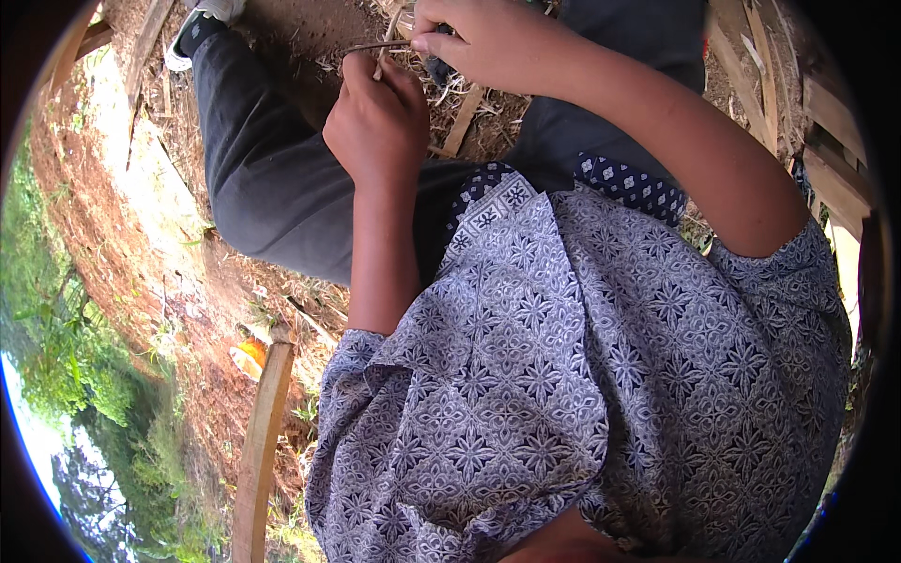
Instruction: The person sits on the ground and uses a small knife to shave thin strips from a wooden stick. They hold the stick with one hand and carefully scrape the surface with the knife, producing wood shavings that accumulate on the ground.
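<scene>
My left hand (377,127) is closed in a pinch on a thin pale strip (380,66), perhaps of wood or bamboo, whose short end shows above the thumb and finger. To its right and a little farther off, my right hand (493,42) is closed round a thin, dark, blade-like piece (375,45). This piece reaches left from the right-hand fingers and crosses close to the pale strip; whether they touch I cannot tell. A small dark thing (439,68) shows just under my right hand, too unclear to name.
My dark-trousered legs (272,178) are spread on either side of the hands. Shavings and a flat wood piece (463,120) lie on the soil between them. Planks (751,75) stand at the right. A curved wooden post (258,460) rises at the lower left, near an orange item (248,358).
</scene>
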Motion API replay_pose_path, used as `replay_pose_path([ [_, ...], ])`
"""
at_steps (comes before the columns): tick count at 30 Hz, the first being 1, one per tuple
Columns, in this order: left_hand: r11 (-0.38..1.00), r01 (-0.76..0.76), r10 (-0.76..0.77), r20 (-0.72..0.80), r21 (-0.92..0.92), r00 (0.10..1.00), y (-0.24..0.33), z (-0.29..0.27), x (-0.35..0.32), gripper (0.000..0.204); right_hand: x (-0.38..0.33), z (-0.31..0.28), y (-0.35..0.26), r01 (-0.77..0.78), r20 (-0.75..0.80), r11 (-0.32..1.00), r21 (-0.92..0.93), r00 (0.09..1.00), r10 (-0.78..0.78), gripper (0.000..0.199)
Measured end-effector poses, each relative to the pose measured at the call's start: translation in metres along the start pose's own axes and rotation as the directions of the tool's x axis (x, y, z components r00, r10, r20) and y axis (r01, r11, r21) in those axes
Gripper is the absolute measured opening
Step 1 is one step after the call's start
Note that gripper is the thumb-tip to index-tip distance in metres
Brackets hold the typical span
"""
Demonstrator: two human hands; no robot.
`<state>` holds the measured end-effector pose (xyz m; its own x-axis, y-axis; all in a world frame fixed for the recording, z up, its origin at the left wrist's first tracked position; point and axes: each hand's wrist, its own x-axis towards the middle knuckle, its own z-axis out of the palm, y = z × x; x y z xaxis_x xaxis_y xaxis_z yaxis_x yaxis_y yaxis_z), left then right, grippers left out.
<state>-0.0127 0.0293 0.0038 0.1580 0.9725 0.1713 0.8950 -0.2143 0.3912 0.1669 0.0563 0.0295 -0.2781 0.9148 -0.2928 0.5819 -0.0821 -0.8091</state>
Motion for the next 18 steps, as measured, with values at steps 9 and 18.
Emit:
replay_pose_path([
  [9, 0.997, 0.052, -0.051, -0.007, 0.056, 0.999, -0.006, 0.004, 0.005, 0.016, 0.011, 0.013, -0.003, -0.016, -0.015, 0.996, -0.088, 1.000, 0.015, 0.018],
  [18, 0.998, 0.056, -0.057, 0.035, 0.034, 0.998, -0.005, -0.006, 0.002, 0.015, 0.038, 0.027, 0.071, -0.218, -0.131, 0.963, -0.157, 0.971, 0.199, 0.021],
])
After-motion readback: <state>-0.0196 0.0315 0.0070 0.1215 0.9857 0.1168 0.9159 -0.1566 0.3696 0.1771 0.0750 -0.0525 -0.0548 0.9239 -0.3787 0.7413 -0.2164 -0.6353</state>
